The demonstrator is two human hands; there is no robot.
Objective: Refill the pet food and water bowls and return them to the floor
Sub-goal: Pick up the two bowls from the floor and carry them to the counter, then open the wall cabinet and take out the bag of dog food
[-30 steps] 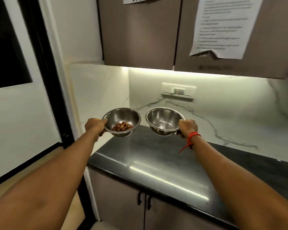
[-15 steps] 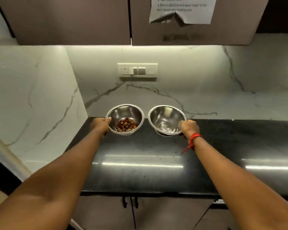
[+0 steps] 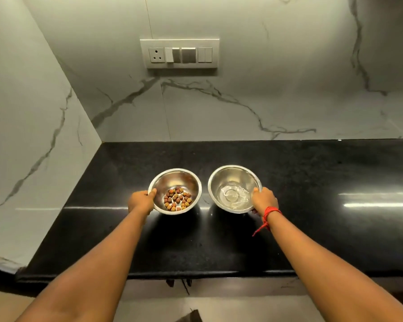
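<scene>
Two steel bowls sit side by side on the black counter (image 3: 312,228), close together but not touching, roughly midway between its front edge and the marble wall (image 3: 242,101). One is the food bowl (image 3: 175,180), on the left, with a small heap of brown and reddish kibble (image 3: 177,199) gathered in its bottom. Its neighbour is the water bowl (image 3: 233,176), which holds a shallow pool of clear water (image 3: 233,196) that catches the light.

Both of the person's arms reach straight out over the counter. Their left hand (image 3: 140,202) is closed on the left rim of the food bowl, thumb hooked over the edge and the other fingers tucked out of sight underneath. Their right hand (image 3: 264,199) is clamped on the near right rim of the water bowl in much the same way, thumb on top. A red thread (image 3: 269,216) is tied round the right wrist, with its loose end hanging down.

Whether the bowls rest fully on the counter or are held a shade above it, I cannot tell; dark shadows lie right beneath them. Higher on the wall, above the bowls, is a white switch plate (image 3: 179,53) with a socket at its left end. Grey veins run across the marble, and the counter shows bright streaks of reflected light.
</scene>
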